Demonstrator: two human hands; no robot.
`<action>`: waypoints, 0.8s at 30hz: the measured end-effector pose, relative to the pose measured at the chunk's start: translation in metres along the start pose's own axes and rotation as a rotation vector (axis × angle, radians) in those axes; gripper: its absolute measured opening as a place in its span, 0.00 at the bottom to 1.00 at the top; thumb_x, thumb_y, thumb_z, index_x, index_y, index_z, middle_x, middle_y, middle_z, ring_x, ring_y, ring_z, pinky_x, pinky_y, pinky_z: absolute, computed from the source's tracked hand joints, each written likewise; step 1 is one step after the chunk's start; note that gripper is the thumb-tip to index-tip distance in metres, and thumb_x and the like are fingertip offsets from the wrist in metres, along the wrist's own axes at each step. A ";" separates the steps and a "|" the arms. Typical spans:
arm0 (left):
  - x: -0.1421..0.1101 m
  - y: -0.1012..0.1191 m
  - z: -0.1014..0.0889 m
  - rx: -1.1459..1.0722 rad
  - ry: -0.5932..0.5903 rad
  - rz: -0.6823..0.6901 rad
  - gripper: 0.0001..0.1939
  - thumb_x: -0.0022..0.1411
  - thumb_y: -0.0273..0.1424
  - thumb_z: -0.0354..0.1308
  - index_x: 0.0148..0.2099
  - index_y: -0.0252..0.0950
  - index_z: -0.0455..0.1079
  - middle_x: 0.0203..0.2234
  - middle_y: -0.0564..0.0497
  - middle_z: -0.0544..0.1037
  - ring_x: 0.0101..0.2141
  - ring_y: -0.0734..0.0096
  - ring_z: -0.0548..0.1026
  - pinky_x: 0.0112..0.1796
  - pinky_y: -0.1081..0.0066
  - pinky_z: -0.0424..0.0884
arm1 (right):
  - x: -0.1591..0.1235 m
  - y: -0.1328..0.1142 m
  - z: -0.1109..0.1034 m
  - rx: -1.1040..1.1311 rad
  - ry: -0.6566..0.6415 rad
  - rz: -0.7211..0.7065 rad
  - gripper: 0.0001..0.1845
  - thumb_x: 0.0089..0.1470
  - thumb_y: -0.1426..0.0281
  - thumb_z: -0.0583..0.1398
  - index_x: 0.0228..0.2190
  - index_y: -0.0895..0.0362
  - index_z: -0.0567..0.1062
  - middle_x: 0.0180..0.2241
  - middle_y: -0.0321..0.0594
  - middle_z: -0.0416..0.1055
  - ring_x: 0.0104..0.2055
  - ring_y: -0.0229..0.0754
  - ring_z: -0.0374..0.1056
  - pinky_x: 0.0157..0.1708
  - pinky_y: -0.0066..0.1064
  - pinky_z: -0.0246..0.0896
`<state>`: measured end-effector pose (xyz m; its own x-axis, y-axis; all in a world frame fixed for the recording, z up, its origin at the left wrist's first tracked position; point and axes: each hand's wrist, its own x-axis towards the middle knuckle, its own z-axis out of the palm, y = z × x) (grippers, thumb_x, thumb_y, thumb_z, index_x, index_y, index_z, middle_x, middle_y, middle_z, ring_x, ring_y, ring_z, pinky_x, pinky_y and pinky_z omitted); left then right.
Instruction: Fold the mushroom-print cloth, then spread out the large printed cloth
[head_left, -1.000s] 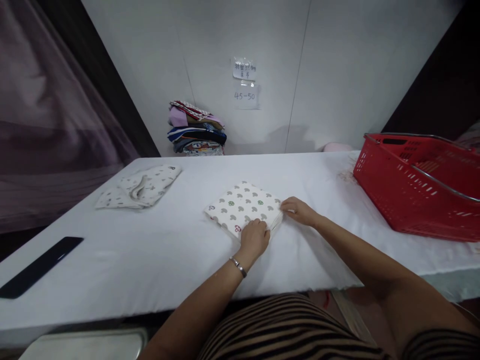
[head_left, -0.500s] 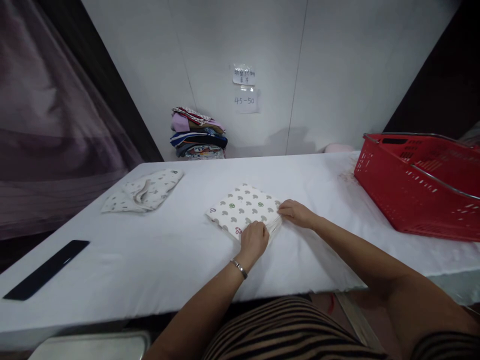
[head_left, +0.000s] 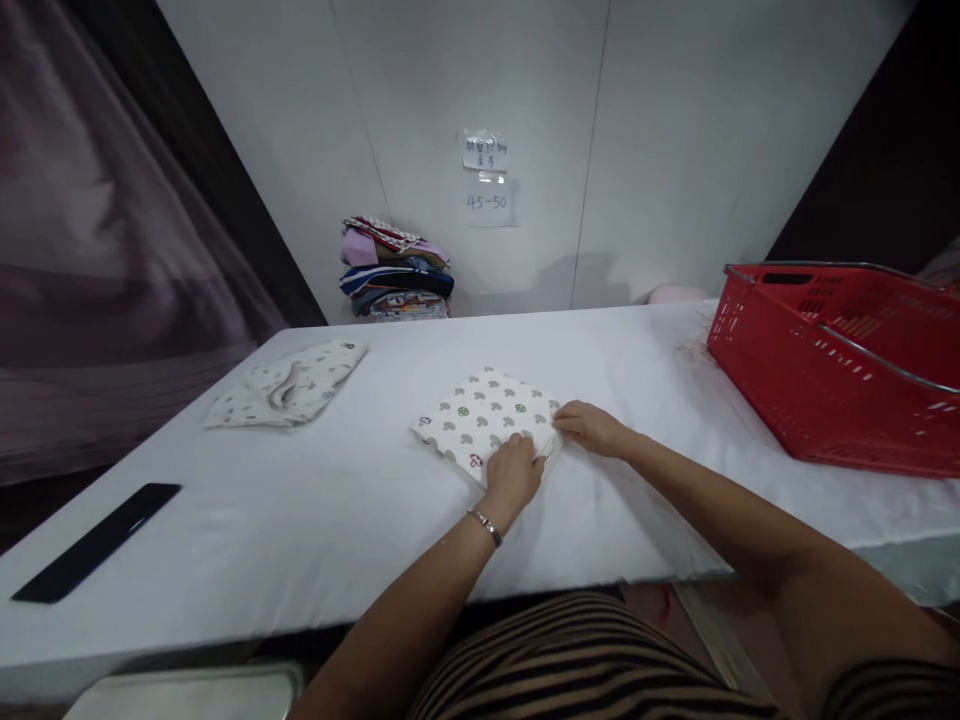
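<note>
A folded white cloth [head_left: 480,412] with grey, green and red mushroom prints lies flat on the table in front of me, one corner toward my body. My left hand [head_left: 516,472], a silver bracelet at its wrist, grips the near right edge, fingers on top and thumb against the folded layers. At the right corner, the fingers of my right hand [head_left: 592,428] pinch the cloth's edge. Part of the near corner is hidden behind my left hand. Another white printed cloth [head_left: 300,385], loosely folded with a bunched strip on top, lies at the left.
White fabric covers the table [head_left: 300,540]. A red plastic basket [head_left: 847,400] with metal handles stands on the right. A dark flat strip [head_left: 97,540] lies at the near left. Folded textiles [head_left: 397,275] are stacked by the wall, below paper labels [head_left: 487,200].
My left hand has shifted slightly right along the cloth's edge, its fingers reaching farther onto the top. The right hand stays at the corner.
</note>
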<state>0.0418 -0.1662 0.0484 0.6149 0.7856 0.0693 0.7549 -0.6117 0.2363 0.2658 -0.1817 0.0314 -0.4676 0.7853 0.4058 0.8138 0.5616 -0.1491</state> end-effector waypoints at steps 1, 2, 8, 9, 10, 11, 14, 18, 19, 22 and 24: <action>0.001 0.000 0.000 0.005 0.001 0.009 0.09 0.64 0.36 0.50 0.42 0.37 0.66 0.40 0.49 0.72 0.40 0.66 0.71 0.37 0.68 0.65 | -0.001 0.000 0.000 0.002 0.001 -0.004 0.14 0.56 0.76 0.55 0.42 0.57 0.75 0.43 0.48 0.72 0.45 0.48 0.65 0.43 0.41 0.64; 0.001 0.000 0.001 0.011 0.005 0.014 0.08 0.64 0.35 0.49 0.41 0.37 0.66 0.39 0.49 0.73 0.40 0.67 0.72 0.37 0.68 0.64 | -0.001 0.000 -0.001 0.003 0.003 -0.007 0.14 0.56 0.76 0.55 0.43 0.57 0.75 0.43 0.48 0.72 0.45 0.48 0.65 0.43 0.42 0.64; 0.000 -0.003 0.006 0.005 0.056 0.018 0.07 0.65 0.33 0.47 0.38 0.38 0.66 0.36 0.51 0.73 0.38 0.68 0.71 0.36 0.69 0.64 | 0.002 -0.001 0.001 -0.011 0.033 0.002 0.13 0.57 0.75 0.55 0.42 0.57 0.75 0.42 0.48 0.72 0.45 0.47 0.65 0.43 0.42 0.66; 0.000 -0.003 0.007 0.002 0.058 0.019 0.07 0.65 0.33 0.47 0.38 0.38 0.66 0.36 0.51 0.73 0.38 0.68 0.71 0.36 0.69 0.64 | 0.002 -0.001 0.001 -0.007 0.038 0.006 0.12 0.57 0.75 0.55 0.41 0.57 0.76 0.42 0.48 0.72 0.44 0.47 0.65 0.43 0.41 0.66; 0.000 -0.003 0.007 -0.001 0.059 0.018 0.07 0.65 0.33 0.47 0.38 0.38 0.66 0.36 0.51 0.73 0.39 0.68 0.71 0.36 0.69 0.64 | 0.003 -0.001 0.002 -0.003 0.040 0.006 0.12 0.58 0.75 0.55 0.41 0.57 0.76 0.42 0.48 0.72 0.44 0.47 0.65 0.43 0.41 0.66; 0.000 -0.003 0.007 -0.005 0.056 0.012 0.07 0.65 0.33 0.47 0.38 0.38 0.66 0.36 0.51 0.73 0.39 0.68 0.71 0.36 0.69 0.64 | 0.003 -0.001 0.002 0.002 0.038 0.004 0.12 0.58 0.75 0.54 0.41 0.58 0.76 0.42 0.48 0.72 0.45 0.47 0.65 0.43 0.41 0.66; 0.001 -0.002 0.007 -0.022 0.033 -0.021 0.08 0.66 0.33 0.46 0.39 0.39 0.66 0.37 0.50 0.73 0.39 0.68 0.71 0.37 0.69 0.64 | 0.003 -0.002 0.002 0.013 0.018 0.004 0.14 0.56 0.78 0.54 0.42 0.58 0.75 0.43 0.48 0.72 0.46 0.47 0.65 0.43 0.41 0.66; 0.001 -0.002 0.006 -0.048 0.012 -0.044 0.09 0.66 0.33 0.46 0.40 0.39 0.66 0.38 0.50 0.73 0.40 0.68 0.71 0.38 0.69 0.63 | 0.003 -0.006 -0.002 0.040 -0.003 0.014 0.15 0.54 0.78 0.55 0.43 0.58 0.74 0.45 0.48 0.71 0.48 0.47 0.64 0.45 0.41 0.65; 0.001 -0.002 0.006 -0.052 0.012 -0.045 0.08 0.66 0.33 0.46 0.40 0.39 0.66 0.38 0.50 0.73 0.40 0.68 0.71 0.38 0.69 0.63 | 0.003 -0.007 -0.003 0.051 -0.004 0.015 0.16 0.54 0.78 0.55 0.44 0.58 0.74 0.45 0.48 0.70 0.48 0.47 0.64 0.45 0.42 0.65; 0.000 -0.002 0.005 -0.057 0.020 -0.041 0.08 0.66 0.33 0.46 0.39 0.39 0.66 0.38 0.50 0.73 0.40 0.68 0.71 0.38 0.69 0.63 | 0.004 -0.012 -0.005 0.087 -0.003 0.018 0.16 0.54 0.77 0.55 0.45 0.57 0.73 0.46 0.48 0.70 0.49 0.47 0.63 0.45 0.42 0.65; 0.000 -0.002 0.005 -0.061 0.025 -0.039 0.08 0.66 0.33 0.47 0.39 0.39 0.65 0.38 0.50 0.73 0.40 0.68 0.71 0.38 0.69 0.63 | 0.006 -0.015 -0.006 0.104 -0.007 0.018 0.16 0.54 0.76 0.55 0.44 0.57 0.73 0.46 0.48 0.70 0.49 0.47 0.64 0.46 0.42 0.65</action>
<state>0.0412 -0.1654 0.0430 0.5787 0.8113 0.0828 0.7626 -0.5743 0.2977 0.2530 -0.1870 0.0414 -0.4564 0.7969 0.3958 0.7817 0.5716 -0.2495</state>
